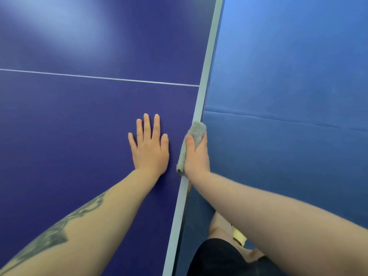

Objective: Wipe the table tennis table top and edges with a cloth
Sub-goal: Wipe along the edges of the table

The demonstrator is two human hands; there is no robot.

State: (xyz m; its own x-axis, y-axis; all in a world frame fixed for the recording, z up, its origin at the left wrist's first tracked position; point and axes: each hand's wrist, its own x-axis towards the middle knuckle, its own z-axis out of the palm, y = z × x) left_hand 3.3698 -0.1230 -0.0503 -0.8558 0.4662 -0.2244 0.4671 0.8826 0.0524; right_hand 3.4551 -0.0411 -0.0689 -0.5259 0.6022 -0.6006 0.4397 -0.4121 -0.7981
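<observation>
Right hand (196, 156) apparently grips cloth (194, 140) on table edge (201, 100); left hand (150, 146) flat, fingers apart.

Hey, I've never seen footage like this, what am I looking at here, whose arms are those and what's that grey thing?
This is one picture from a camera worn on a person's head, looking down at their own arms. No machine is involved. The left hand lies flat, fingers spread, on the dark blue table tennis table top, near its thin white centre line. The right hand grips a folded grey cloth against the table's pale grey edge. To the right is blue padded flooring.
</observation>
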